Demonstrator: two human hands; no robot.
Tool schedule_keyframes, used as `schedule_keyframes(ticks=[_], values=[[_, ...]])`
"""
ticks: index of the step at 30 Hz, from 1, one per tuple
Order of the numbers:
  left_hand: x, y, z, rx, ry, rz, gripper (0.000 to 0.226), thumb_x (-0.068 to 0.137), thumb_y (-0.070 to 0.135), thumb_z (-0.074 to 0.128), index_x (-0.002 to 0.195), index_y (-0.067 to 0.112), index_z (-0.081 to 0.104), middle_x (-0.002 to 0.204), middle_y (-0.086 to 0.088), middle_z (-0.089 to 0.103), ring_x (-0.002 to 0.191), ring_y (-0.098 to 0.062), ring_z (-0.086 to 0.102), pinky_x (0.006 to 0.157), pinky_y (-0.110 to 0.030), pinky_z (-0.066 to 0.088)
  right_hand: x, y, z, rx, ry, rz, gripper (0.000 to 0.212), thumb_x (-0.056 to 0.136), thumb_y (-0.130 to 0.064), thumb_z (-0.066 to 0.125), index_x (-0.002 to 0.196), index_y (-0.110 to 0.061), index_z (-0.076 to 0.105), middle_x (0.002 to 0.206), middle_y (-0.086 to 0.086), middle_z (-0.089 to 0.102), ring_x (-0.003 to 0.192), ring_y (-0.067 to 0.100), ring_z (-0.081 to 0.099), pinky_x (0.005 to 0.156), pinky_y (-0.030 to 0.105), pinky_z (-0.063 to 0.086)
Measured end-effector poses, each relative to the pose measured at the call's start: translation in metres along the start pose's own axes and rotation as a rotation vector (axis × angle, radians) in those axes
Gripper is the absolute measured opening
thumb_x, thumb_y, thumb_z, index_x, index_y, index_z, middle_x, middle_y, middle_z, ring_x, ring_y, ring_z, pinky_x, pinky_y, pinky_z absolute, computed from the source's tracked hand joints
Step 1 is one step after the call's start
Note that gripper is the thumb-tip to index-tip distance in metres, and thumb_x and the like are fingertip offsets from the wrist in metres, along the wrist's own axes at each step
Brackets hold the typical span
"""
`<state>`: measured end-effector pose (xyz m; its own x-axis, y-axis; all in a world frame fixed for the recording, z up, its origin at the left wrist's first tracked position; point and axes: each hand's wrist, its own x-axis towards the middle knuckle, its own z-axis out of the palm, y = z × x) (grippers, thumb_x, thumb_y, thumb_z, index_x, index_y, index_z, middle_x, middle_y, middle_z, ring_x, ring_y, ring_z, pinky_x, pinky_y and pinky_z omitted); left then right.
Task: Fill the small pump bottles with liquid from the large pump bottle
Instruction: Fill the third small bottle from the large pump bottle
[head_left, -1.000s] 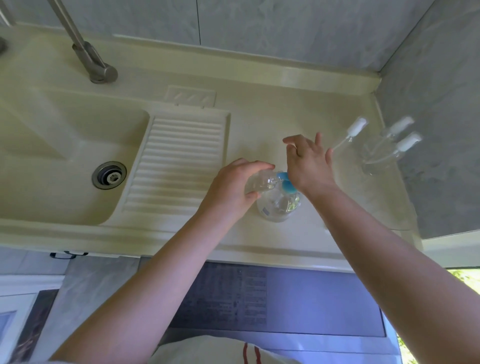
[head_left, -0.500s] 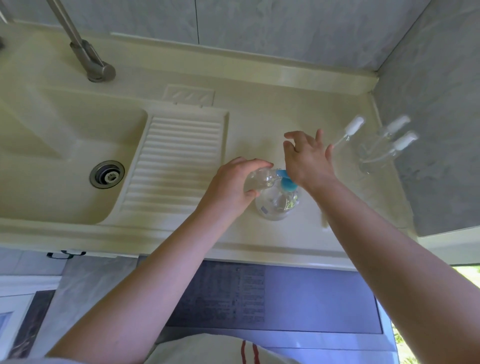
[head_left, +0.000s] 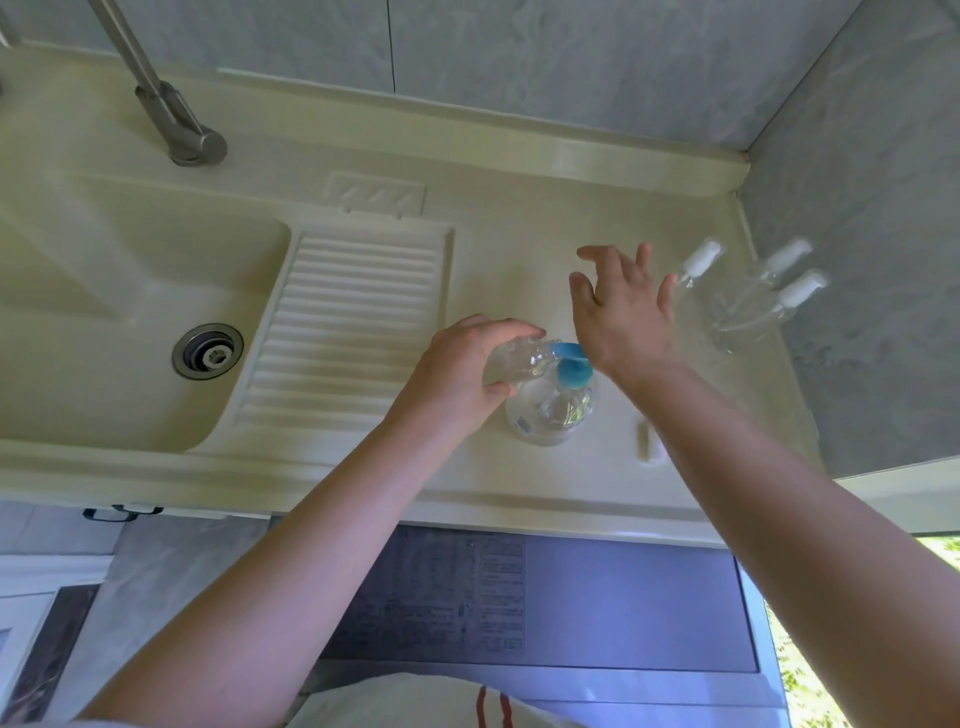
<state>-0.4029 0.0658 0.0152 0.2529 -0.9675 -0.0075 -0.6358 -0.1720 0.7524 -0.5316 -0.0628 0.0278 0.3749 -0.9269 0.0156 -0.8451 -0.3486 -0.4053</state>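
The large clear pump bottle (head_left: 545, 415) with a blue pump head (head_left: 571, 371) stands on the cream counter (head_left: 519, 249) near its front edge. My left hand (head_left: 462, 369) grips a small clear bottle (head_left: 517, 358), tilted with its mouth at the blue nozzle. My right hand (head_left: 623, 317) hovers with its fingers spread and straight, and its heel lies on the pump head. Three small pump bottles with white caps stand at the right: one (head_left: 696, 270) just past my right fingers, two more (head_left: 774, 270) (head_left: 779, 306) against the wall.
A small white part (head_left: 648, 441) lies on the counter beside my right forearm. The ribbed draining board (head_left: 343, 327), the sink basin (head_left: 104, 312) with its drain (head_left: 208, 351) and the faucet (head_left: 176, 124) are at the left. A grey wall (head_left: 857, 260) closes off the right side.
My right hand's fingers have straightened and spread wider over the pump head. My left hand and the small bottle stay at the nozzle.
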Motion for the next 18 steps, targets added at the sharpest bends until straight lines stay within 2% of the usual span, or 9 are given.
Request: schedule_keyframes(ticks=[4, 9, 13, 16, 18], values=[[0.000, -0.001, -0.001, 0.006, -0.010, 0.006, 0.058, 0.077, 0.006, 0.078, 0.123, 0.038, 0.063, 0.104, 0.010, 0.058, 0.102, -0.009, 0.055, 0.088, -0.014, 0.035, -0.003, -0.004, 0.001, -0.127, -0.032, -0.079, 0.043, 0.103, -0.037, 0.036, 0.145, -0.027, 0.040, 0.162, 0.003, 0.025, 0.154, 0.027, -0.006, 0.120, 0.053, -0.009], [0.001, -0.005, 0.003, -0.009, -0.032, -0.014, 0.058, 0.077, 0.006, 0.077, 0.124, 0.037, 0.063, 0.107, 0.007, 0.059, 0.105, -0.012, 0.056, 0.088, -0.015, 0.036, -0.005, -0.002, 0.010, -0.123, -0.106, -0.011, 0.046, 0.102, -0.038, 0.032, 0.148, -0.032, 0.036, 0.165, 0.004, 0.016, 0.154, 0.025, -0.009, 0.122, 0.052, -0.008], [0.000, -0.004, 0.003, -0.044, -0.002, 0.010, 0.059, 0.076, 0.005, 0.078, 0.124, 0.037, 0.063, 0.106, 0.006, 0.061, 0.104, -0.011, 0.057, 0.091, -0.017, 0.039, 0.005, -0.007, -0.008, -0.022, -0.098, 0.002, 0.046, 0.104, -0.043, 0.033, 0.148, -0.029, 0.037, 0.163, 0.003, 0.022, 0.154, 0.026, -0.006, 0.121, 0.052, -0.008], [-0.001, -0.002, 0.002, -0.046, 0.002, 0.015, 0.059, 0.076, 0.004, 0.077, 0.123, 0.036, 0.064, 0.107, 0.006, 0.061, 0.103, -0.009, 0.057, 0.092, -0.017, 0.039, 0.003, -0.003, -0.005, -0.109, -0.088, -0.040, 0.045, 0.105, -0.039, 0.031, 0.148, -0.029, 0.037, 0.163, 0.003, 0.021, 0.154, 0.025, -0.006, 0.120, 0.052, -0.010], [0.000, -0.002, 0.003, -0.024, -0.003, 0.011, 0.058, 0.076, 0.004, 0.077, 0.123, 0.036, 0.064, 0.107, 0.006, 0.061, 0.103, -0.010, 0.058, 0.092, -0.020, 0.042, -0.002, 0.001, 0.004, -0.066, -0.131, 0.002, 0.044, 0.105, -0.036, 0.029, 0.147, -0.031, 0.038, 0.163, 0.002, 0.022, 0.154, 0.024, -0.005, 0.121, 0.054, -0.009]])
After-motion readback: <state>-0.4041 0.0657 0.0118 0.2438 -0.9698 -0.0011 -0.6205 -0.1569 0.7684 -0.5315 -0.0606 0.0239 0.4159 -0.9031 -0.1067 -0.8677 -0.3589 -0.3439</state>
